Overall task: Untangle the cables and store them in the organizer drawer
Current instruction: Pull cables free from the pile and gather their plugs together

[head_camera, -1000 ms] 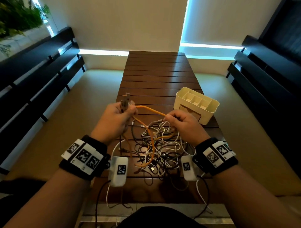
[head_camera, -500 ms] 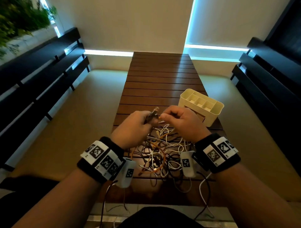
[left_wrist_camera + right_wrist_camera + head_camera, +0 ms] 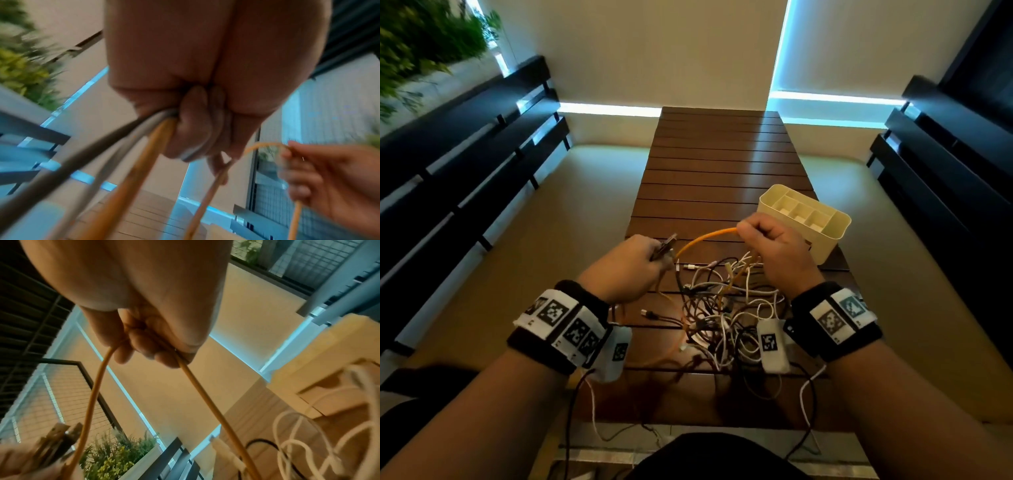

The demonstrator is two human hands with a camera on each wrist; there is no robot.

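Observation:
A tangle of white, black and orange cables (image 3: pixel 722 308) lies on the slatted wooden table (image 3: pixel 719 154). My left hand (image 3: pixel 633 267) grips the plug end of the orange cable (image 3: pixel 702 238) together with a grey strand (image 3: pixel 115 139). My right hand (image 3: pixel 774 246) pinches the same orange cable (image 3: pixel 96 386) further along, so it arcs between the two hands above the pile. In the left wrist view the orange cable (image 3: pixel 131 178) runs out of the curled fingers (image 3: pixel 193 123). The cream organizer (image 3: pixel 808 219), with open compartments on top, stands just right of my right hand.
Black slatted benches (image 3: pixel 465 144) run along both sides of the table. Green plants (image 3: pixel 421 41) grow at the upper left. Thin wires (image 3: pixel 599 418) from the wrist cameras hang over the near table edge.
The hands were close together at the plug half a second ago; now they have drawn apart, the right hand sliding rightward along the orange cable, which spans the gap in an arc.

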